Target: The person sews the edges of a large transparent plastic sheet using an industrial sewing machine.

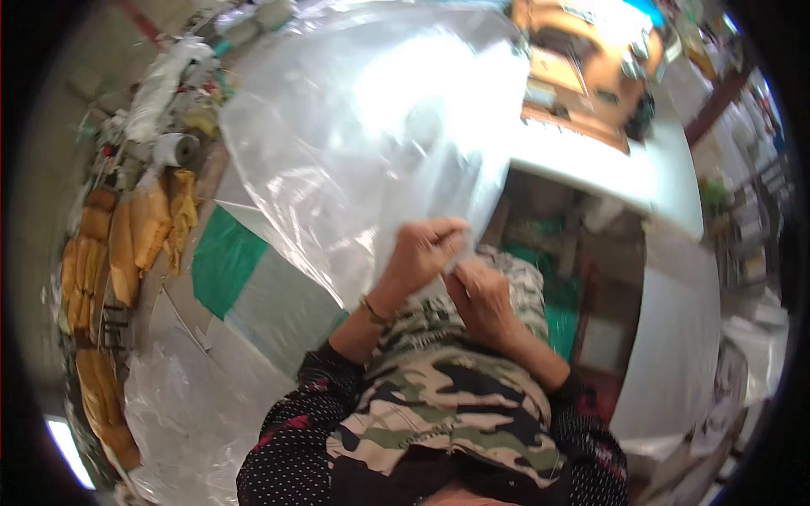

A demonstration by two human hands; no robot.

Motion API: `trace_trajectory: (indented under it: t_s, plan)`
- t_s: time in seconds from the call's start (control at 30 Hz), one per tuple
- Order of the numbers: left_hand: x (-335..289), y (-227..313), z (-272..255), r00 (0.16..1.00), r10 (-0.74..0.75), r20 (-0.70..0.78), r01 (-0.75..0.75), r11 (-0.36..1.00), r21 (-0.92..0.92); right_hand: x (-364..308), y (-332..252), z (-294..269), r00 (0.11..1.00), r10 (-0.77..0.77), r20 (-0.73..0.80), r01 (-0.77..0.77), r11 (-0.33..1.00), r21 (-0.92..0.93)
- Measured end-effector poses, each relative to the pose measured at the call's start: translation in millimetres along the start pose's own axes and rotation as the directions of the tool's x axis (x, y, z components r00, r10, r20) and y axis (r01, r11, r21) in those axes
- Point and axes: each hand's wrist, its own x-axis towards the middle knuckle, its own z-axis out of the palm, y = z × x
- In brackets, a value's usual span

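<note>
A large sheet of clear plastic film (312,160) spreads in front of me and narrows down toward my hands, with strong glare across its upper part. Its near corner runs into the fingers of my left hand (422,253), which are pinched together around it. Close beside and slightly below, my right hand (483,297) is closed too, fingertips nearly touching the left ones; a small whitish bit shows between the hands. What the right fingers hold is blurred. Both hands are above my lap, over a camouflage-patterned apron (447,371).
An orange sewing machine (548,67) stands on a white tabletop (591,173) at the far right. Green fabric (226,260) and more clear film (194,413) lie to the left. Yellow bundles (139,236) and a roll (175,150) line the left edge.
</note>
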Motion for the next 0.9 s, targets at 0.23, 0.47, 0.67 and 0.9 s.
trace_trajectory:
  t_s: [0.23,0.47,0.67,0.9]
  plan:
    - [-7.8,22.6,-4.1,0.992,-0.062,0.108,0.053,0.995,0.089,-7.9,2.3,0.2,0.996,-0.009,0.09,0.012,0.999,-0.03]
    - [-4.9,18.7,4.4,0.995,-0.09,0.036,0.087,0.993,0.084,-3.0,2.7,1.9,0.994,-0.027,0.104,0.036,0.996,-0.084]
    - [-11.2,6.1,18.1,0.991,-0.022,-0.132,0.037,0.993,0.116,-2.6,12.1,4.7,0.989,-0.091,0.12,0.109,0.983,-0.148]
    - [-14.0,3.4,23.1,0.979,0.057,-0.198,-0.016,0.979,0.203,-2.7,20.7,10.2,0.978,-0.164,0.127,0.183,0.972,-0.148]
